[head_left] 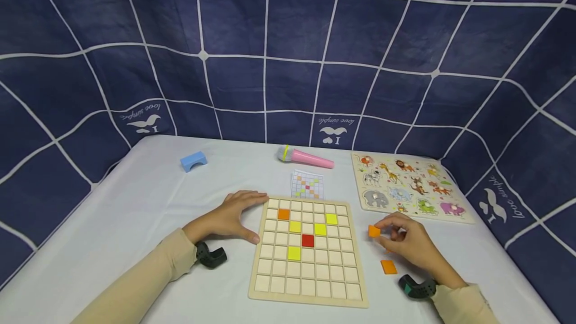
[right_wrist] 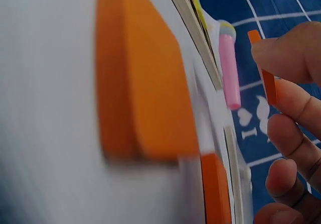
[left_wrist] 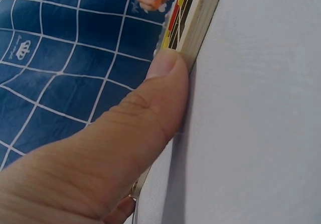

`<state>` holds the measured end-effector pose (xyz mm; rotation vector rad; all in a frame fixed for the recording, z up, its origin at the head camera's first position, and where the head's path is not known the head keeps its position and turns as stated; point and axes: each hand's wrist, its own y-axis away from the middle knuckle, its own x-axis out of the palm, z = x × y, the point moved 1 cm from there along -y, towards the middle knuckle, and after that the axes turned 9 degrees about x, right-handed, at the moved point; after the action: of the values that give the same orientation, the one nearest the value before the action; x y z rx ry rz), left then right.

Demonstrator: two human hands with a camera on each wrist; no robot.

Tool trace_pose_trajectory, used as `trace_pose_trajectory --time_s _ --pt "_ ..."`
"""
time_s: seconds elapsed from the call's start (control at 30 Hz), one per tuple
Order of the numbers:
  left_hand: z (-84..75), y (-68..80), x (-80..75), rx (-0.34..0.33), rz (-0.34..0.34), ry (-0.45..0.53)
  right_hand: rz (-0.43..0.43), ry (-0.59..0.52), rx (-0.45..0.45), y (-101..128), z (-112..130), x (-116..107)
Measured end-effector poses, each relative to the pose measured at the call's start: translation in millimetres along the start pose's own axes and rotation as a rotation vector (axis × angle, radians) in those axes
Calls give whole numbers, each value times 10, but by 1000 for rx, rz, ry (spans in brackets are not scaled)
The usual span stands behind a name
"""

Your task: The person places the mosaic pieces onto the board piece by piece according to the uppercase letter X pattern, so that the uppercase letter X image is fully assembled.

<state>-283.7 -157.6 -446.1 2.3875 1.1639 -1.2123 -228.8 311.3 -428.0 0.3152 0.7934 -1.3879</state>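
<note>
While the right hand [head_left: 407, 244] pinches a small flat orange square tile [head_left: 374, 231] between thumb and fingertips [right_wrist: 281, 58], lifted just off the white tabletop [head_left: 135, 224] to the right of the pale wooden grid board [head_left: 308, 251], the left hand [head_left: 234, 216] lies flat with its fingers straight and loosely spread, thumb [left_wrist: 165, 83] pressed against the board's left edge. That bracing hand looks worth keeping where it is, since a light board on a smooth cloth would likely slide when a tile is pressed in.

Already seated in the grid are one orange tile [head_left: 284, 214] near the upper left, three yellow tiles [head_left: 294, 226] and a red tile [head_left: 308, 240] at the centre. A small printed pattern card [head_left: 307, 184] lies just beyond the board's far edge; checking it before choosing a cell seems wise, as the layout appears symmetric and the orange piece probably has a mirrored partner.

To set the tile well, I would bring it over level, held by its edges, and lower it squarely into the recess rather than at a tilt, so a corner does not catch on the ridges. Two more orange tiles [head_left: 389, 266] rest on the tabletop by the right wrist; at least one is near enough that a sweeping sleeve could knock it.
</note>
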Motion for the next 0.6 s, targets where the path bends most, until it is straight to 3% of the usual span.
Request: trace_pose_trajectory --time_s 0.27,0.6 --pt "4 1 0 2 4 -2 88 -39 -47 41 219 155" --pt "11 2 -3 5 2 -9 143 -29 -7 52 449 317"
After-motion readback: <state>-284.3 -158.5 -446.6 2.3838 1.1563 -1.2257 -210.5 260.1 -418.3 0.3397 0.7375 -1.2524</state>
